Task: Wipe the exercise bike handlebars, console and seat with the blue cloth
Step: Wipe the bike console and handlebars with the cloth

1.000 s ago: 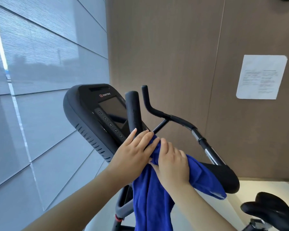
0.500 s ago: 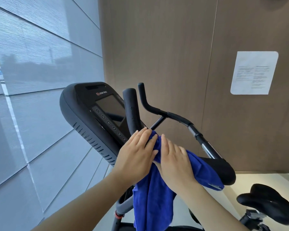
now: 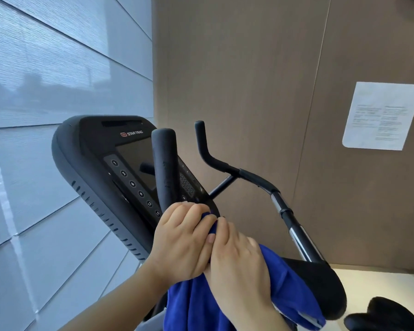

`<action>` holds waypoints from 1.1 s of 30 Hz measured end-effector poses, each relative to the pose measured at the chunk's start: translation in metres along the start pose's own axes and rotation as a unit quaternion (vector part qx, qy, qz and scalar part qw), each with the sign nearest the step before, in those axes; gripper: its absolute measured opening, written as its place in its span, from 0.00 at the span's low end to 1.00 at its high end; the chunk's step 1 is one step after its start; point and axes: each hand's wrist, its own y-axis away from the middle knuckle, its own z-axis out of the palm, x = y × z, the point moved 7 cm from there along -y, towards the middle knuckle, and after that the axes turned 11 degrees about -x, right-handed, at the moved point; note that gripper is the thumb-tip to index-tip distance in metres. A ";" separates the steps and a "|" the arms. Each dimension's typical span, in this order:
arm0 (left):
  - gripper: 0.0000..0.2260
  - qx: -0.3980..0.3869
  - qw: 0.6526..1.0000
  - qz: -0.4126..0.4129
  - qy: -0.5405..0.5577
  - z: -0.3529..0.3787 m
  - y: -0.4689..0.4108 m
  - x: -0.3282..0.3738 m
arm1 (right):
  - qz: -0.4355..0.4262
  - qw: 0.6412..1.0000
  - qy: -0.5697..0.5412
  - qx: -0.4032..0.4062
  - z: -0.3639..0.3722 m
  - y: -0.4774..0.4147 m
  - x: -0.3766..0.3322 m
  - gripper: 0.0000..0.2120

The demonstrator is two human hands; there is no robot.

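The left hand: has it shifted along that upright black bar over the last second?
Yes. The left hand has slid down the upright bar toward its base; earlier its fingertips lay higher up the bar, and now they curl over the blue cloth.

Hands: our left hand (image 3: 184, 242) and right hand (image 3: 239, 266) gripped the blue cloth (image 3: 285, 290) together.
Bike: we saw the console (image 3: 101, 163), handlebars (image 3: 225, 164), seat (image 3: 387, 314).
Wall: paper notice (image 3: 381, 115) was posted.
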 end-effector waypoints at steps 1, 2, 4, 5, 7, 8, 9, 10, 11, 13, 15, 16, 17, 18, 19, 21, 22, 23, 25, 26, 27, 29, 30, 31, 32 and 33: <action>0.17 0.005 1.000 -0.003 0.002 0.000 0.000 0.000 | -0.004 1.000 0.001 0.007 0.000 0.000 0.000 0.26; 0.17 0.006 1.000 -0.007 0.002 0.000 0.001 -0.001 | -0.007 1.000 0.003 0.010 0.001 0.000 0.001 0.28; 0.17 -0.002 1.000 -0.014 -0.002 0.000 0.000 -0.001 | -0.014 1.000 0.007 0.015 0.001 -0.001 0.001 0.31; 0.17 -0.011 1.000 -0.017 -0.004 0.000 -0.001 -0.001 | -0.020 1.000 0.004 0.017 0.001 -0.001 0.002 0.32; 0.17 -0.035 0.999 -0.015 -0.003 0.001 0.000 -0.002 | -0.037 0.999 0.000 0.025 0.001 0.000 0.002 0.34; 0.17 -0.050 0.999 -0.009 -0.003 0.001 0.001 -0.003 | -0.045 0.999 0.000 0.031 0.001 0.001 0.003 0.35; 0.18 -0.067 0.998 0.000 -0.004 0.001 0.002 -0.005 | -0.050 0.998 -0.002 0.036 0.001 0.002 0.003 0.36; 0.18 -0.086 0.996 0.012 -0.005 0.001 0.003 -0.007 | -0.051 0.998 -0.006 0.038 0.000 0.003 0.004 0.37; 0.18 -0.104 0.994 0.024 -0.004 0.000 0.004 -0.008 | -0.052 0.998 -0.010 0.037 0.000 0.004 0.005 0.37; 0.19 -0.132 0.990 0.050 0.001 -0.004 0.006 -0.013 | -0.058 0.997 -0.025 0.034 -0.002 0.005 0.005 0.36; 0.18 -0.151 0.986 0.074 0.010 -0.010 0.008 -0.017 | -0.070 0.996 -0.046 0.042 -0.005 0.007 0.005 0.33; 0.17 -0.158 0.984 0.084 0.015 -0.013 0.009 -0.019 | -0.074 0.994 -0.061 0.049 -0.007 0.008 0.005 0.31; 0.17 -0.162 0.982 0.093 0.019 -0.017 0.010 -0.021 | -0.072 0.993 -0.080 0.054 -0.010 0.008 0.005 0.31; 0.17 -0.161 0.982 0.099 0.021 -0.022 0.010 -0.023 | -0.067 0.991 -0.100 0.054 -0.011 0.009 0.006 0.31; 0.16 -0.157 0.982 0.103 0.023 -0.026 0.009 -0.024 | -0.059 0.989 -0.121 0.054 -0.012 0.009 0.006 0.31; 0.15 -0.138 0.984 0.109 0.026 -0.038 0.004 -0.028 | -0.045 0.983 -0.166 0.059 -0.013 0.006 0.003 0.31; 0.14 -0.125 0.985 0.115 0.024 -0.044 0.001 -0.031 | -0.036 0.978 -0.195 0.064 -0.016 0.003 0.000 0.30; 0.12 -0.111 0.986 0.121 0.019 -0.050 -0.004 -0.034 | -0.027 0.971 -0.227 0.066 -0.018 -0.002 -0.002 0.29; 0.11 -0.079 0.989 0.127 0.000 -0.065 -0.014 -0.046 | -0.018 0.957 -0.279 0.084 -0.027 -0.014 -0.012 0.28; 0.12 -0.059 0.991 0.123 -0.007 -0.074 -0.020 -0.054 | -0.016 0.950 -0.292 0.113 -0.036 -0.022 -0.016 0.29; 0.14 -0.038 0.993 0.113 -0.010 -0.082 -0.026 -0.064 | -0.013 0.942 -0.300 0.146 -0.046 -0.031 -0.022 0.29; 0.19 -0.015 0.997 0.077 0.002 -0.096 -0.040 -0.087 | -0.015 0.936 -0.302 0.181 -0.061 -0.051 -0.038 0.31; 0.22 -0.021 0.998 0.060 0.012 -0.098 -0.044 -0.098 | -0.025 0.941 -0.291 0.173 -0.063 -0.061 -0.050 0.33; 0.25 -0.038 0.998 0.054 0.016 -0.096 -0.046 -0.107 | -0.039 0.947 -0.278 0.156 -0.061 -0.070 -0.063 0.37; 0.28 -0.061 0.996 0.059 0.016 -0.089 -0.044 -0.112 | -0.045 0.954 -0.264 0.134 -0.055 -0.076 -0.073 0.40; 0.33 -0.086 0.994 0.070 0.018 -0.081 -0.040 -0.115 | -0.043 0.959 -0.255 0.115 -0.048 -0.081 -0.080 0.43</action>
